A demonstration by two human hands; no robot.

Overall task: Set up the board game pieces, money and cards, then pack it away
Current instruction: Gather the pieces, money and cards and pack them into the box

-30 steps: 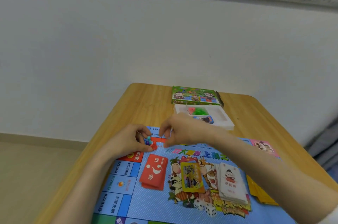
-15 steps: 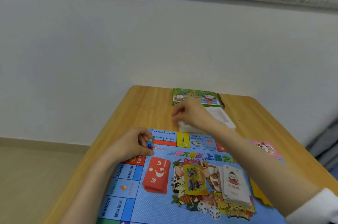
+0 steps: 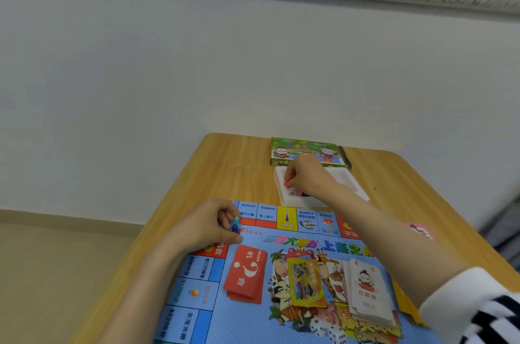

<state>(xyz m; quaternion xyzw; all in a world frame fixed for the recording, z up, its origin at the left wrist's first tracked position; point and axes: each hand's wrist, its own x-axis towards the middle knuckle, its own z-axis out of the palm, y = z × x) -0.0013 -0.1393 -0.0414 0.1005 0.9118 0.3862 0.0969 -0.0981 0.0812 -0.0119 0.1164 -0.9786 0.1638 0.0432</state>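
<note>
The blue game board [image 3: 270, 242] lies spread on the wooden table [image 3: 225, 163]. My left hand [image 3: 208, 227] rests on the board's far left corner and holds small pawns [image 3: 235, 225], one teal and one purple. My right hand [image 3: 305, 176] reaches into the white plastic tray [image 3: 351, 189] behind the board and pinches a small red piece [image 3: 286, 184]. On the board lie a red card stack [image 3: 246, 273], a yellow card stack [image 3: 306, 281] and a white card stack [image 3: 368, 290]. Two white dice [image 3: 327, 334] sit at the board's near edge.
The green game box [image 3: 304, 151] stands behind the tray near the wall. Pink notes [image 3: 419, 231] lie right of my right forearm, and yellow notes [image 3: 405, 304] peek out beside the white cards. A white wall rises behind the table; floor lies left.
My right hand has gone from beside my left hand back into the white tray and now pinches a red piece. My left hand stays on the board corner with the pawns.
</note>
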